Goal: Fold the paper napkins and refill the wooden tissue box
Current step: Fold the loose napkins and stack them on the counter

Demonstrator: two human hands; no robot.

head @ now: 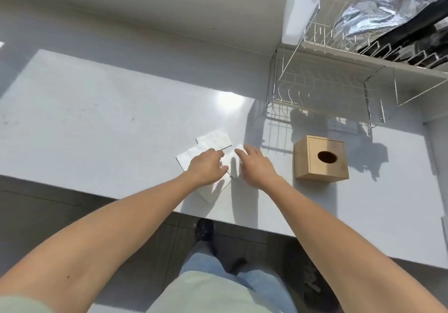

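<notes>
Several white paper napkins [213,140] lie overlapping on the white counter [97,123], near its front edge. My left hand [207,167] rests flat on the napkins with its fingers spread, covering part of them. My right hand [254,165] hovers or presses just to the right, fingers extended over a napkin edge, holding nothing. The wooden tissue box [321,158] stands upright to the right of my hands, a cube with an oval hole in its top. It is apart from both hands.
A white wire dish rack [322,89] stands behind the box at the back right, with a shelf holding a silver foil bag [388,5]. The counter's front edge runs just below my hands. My legs and a dark shoe [204,231] show on the floor below.
</notes>
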